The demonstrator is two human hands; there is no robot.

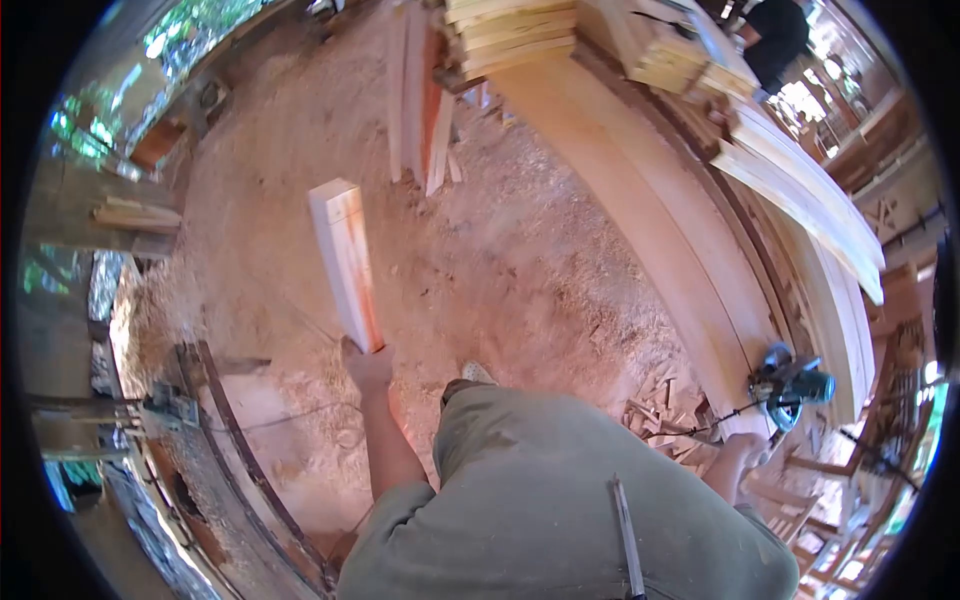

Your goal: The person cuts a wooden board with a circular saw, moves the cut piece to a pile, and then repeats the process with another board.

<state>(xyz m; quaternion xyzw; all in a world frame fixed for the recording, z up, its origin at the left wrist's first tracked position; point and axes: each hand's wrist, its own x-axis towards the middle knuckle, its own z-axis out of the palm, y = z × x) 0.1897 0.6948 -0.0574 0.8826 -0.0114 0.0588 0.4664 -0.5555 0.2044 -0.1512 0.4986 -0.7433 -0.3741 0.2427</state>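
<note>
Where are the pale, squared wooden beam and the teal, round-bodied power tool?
Pale, squared wooden beam (348,262): head view, middle of its long side.
Teal, round-bodied power tool (814,387): head view, its teal housing.
</note>
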